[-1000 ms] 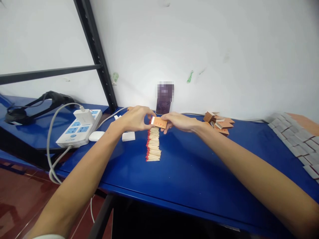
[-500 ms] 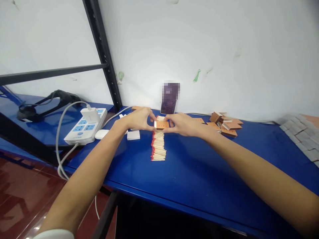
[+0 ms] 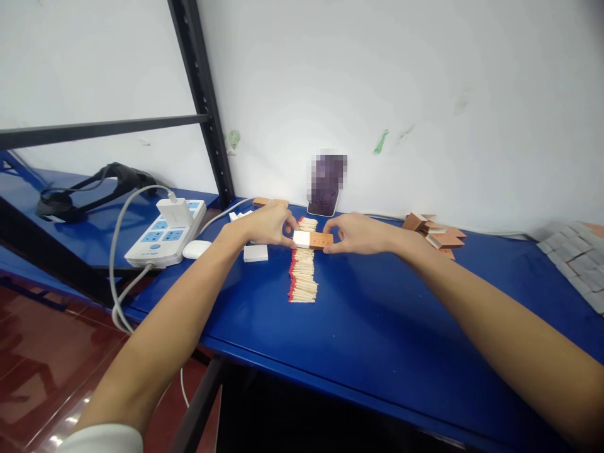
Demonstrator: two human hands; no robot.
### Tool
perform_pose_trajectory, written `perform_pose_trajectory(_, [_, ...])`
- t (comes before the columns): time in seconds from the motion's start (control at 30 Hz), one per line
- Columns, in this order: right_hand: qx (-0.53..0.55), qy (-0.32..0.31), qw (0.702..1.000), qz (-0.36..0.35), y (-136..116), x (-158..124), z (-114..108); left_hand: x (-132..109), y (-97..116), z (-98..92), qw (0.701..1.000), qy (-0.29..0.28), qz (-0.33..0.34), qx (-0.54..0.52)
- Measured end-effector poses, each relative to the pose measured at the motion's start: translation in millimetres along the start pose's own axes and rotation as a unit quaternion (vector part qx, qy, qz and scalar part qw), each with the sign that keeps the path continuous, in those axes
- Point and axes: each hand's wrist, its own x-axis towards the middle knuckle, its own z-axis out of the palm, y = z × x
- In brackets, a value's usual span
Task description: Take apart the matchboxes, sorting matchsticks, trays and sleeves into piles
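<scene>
Left hand (image 3: 272,224) pinches a white tray (image 3: 302,239), right hand (image 3: 357,234) its orange cardboard sleeve (image 3: 321,241), between them over slender matches (image 3: 303,277).

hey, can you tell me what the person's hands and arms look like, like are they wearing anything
The left hand and right hand are ungloved, with no rings or watch that I can make out. Both forearms are bare. At the bottom edge, a plain white band, probably a sleeve, crosses the left arm; no sleeve shows on the right arm.
</scene>
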Motion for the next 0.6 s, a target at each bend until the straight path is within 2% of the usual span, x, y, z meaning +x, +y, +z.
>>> perform_pose_trajectory(0.2, [-0.023, -0.057, 0.997, 0.038, 7, -10, -16, 1, -3, 3.9, 1.0, 0.012, 0.014, -0.006])
perform_pose_trajectory(0.33, [0.002, -0.071, 0.994, 0.081, 20, -19, -32, 1, -4, 4.4, 1.0, 0.009, 0.007, -0.013])
perform_pose_trajectory(0.4, [0.012, -0.049, 0.991, 0.121, 34, -26, -45, 2, -4, 3.9, 1.0, 0.008, 0.004, -0.014])
perform_pose_trajectory(0.47, [0.009, -0.001, 0.986, 0.167, 55, -34, -58, 1, -4, 3.3, 1.0, 0.009, 0.005, -0.011])
perform_pose_trajectory(0.6, [-0.059, 0.096, 0.965, 0.237, 113, -52, -75, 0, -2, 1.3, 1.0, 0.01, 0.003, -0.011])
